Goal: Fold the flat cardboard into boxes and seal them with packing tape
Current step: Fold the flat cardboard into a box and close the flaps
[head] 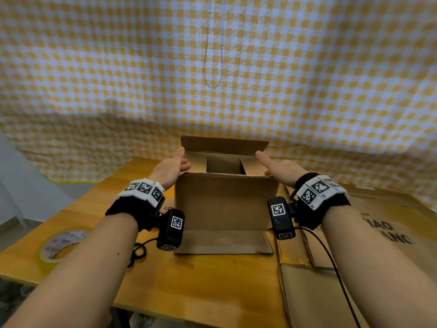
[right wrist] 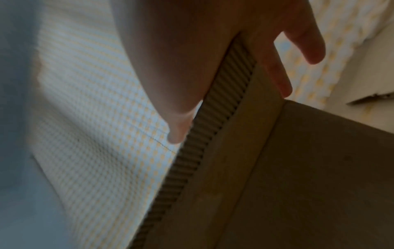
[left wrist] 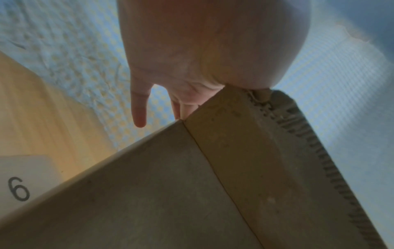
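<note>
Nearest to me are my two forearms, each with a black wrist strap carrying white coded markers. Past them, my left hand (head: 170, 167) sits at the left top corner of the cardboard box (head: 225, 200), thumb pointing up along the far flap and fingers curled over the side flap, gripping it. From the left wrist view I see the palm pressed on that corner, the little finger hanging straight and free of the cardboard. My right hand (head: 279, 168) is at the right top corner, index finger stretched toward the far flap; in the right wrist view the corrugated edge runs between thumb and fingers, so it pinches the flap there. The box stands upright near the middle of the wooden table (head: 201, 280), top open, near flap folded down flat on the table toward me. A roll of tape (head: 62, 245) lies at the left edge, well apart from the box. Flat cardboard sheets (head: 350, 256) lie on the right.
</note>
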